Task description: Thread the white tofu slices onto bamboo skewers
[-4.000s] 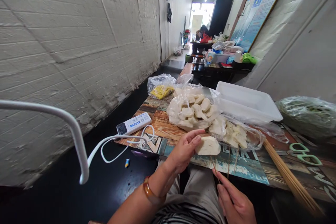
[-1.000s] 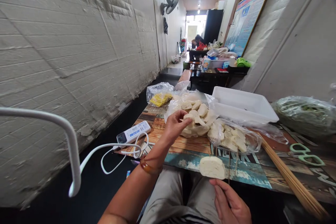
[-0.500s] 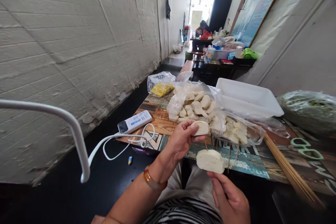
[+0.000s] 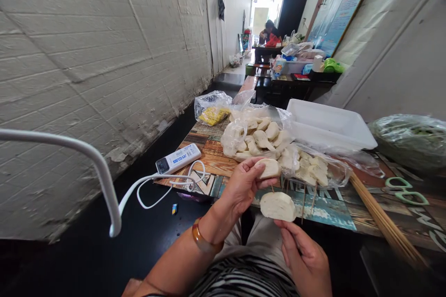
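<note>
My left hand (image 4: 245, 181) pinches a pale, bun-like slice (image 4: 269, 168) between thumb and fingers, over the table's near edge. Below it, my right hand (image 4: 304, 253) is closed round the lower end of a bamboo skewer, most of which its fingers hide. A second pale slice (image 4: 278, 206) is threaded on that skewer, just above my right fingertips. The skewer's tip (image 4: 272, 189) sticks out above this slice, close under the left-hand one. Behind my hands, many similar slices (image 4: 263, 137) lie heaped in a clear plastic bag.
More slices on skewers (image 4: 310, 169) lie at the table's front edge. To the right are a bundle of bamboo skewers (image 4: 383, 218), green-handled scissors (image 4: 406, 190), a white tray (image 4: 331, 125) and a bagged green bundle (image 4: 411, 141). A power bank (image 4: 179, 158) with white cable sits left.
My right hand and the skewered slice have risen slightly toward the slice in my left hand. The left-hand slice has tilted a little. The whole view has shifted slightly.
</note>
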Action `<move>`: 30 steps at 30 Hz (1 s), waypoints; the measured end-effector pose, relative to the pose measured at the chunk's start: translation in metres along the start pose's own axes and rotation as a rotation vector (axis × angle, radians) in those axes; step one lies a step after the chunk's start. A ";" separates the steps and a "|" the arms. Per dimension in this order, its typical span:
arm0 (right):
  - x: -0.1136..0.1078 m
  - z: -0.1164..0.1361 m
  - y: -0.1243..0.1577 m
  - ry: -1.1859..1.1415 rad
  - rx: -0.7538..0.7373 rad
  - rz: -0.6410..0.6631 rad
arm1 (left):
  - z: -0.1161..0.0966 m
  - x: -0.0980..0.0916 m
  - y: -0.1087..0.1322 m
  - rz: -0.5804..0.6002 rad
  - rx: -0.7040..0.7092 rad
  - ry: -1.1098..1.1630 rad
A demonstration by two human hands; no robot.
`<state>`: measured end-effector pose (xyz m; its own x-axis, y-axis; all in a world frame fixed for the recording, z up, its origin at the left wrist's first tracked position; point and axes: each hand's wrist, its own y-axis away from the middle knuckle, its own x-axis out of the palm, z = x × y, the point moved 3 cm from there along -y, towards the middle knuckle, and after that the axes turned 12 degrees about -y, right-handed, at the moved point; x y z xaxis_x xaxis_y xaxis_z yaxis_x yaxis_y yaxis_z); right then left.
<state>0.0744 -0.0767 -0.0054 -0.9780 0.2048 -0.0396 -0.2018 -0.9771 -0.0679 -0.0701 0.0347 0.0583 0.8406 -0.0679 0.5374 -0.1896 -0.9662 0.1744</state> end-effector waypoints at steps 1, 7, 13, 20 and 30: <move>0.000 0.000 0.000 -0.006 0.008 0.000 | 0.000 0.000 0.000 0.001 0.005 -0.002; -0.001 0.000 -0.001 -0.024 0.020 0.006 | 0.001 0.001 0.000 0.002 0.005 0.006; 0.000 -0.004 -0.002 -0.028 0.041 0.007 | 0.001 0.002 0.003 -0.010 0.016 -0.016; 0.002 -0.006 -0.002 -0.084 0.097 0.008 | 0.001 0.001 0.006 -0.034 0.080 -0.088; 0.000 -0.011 -0.004 -0.143 0.167 0.016 | 0.006 0.003 0.013 -0.050 0.121 -0.164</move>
<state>0.0754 -0.0719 -0.0162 -0.9763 0.1902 0.1035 -0.1803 -0.9787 0.0980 -0.0667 0.0208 0.0569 0.9207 -0.0492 0.3872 -0.0917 -0.9915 0.0921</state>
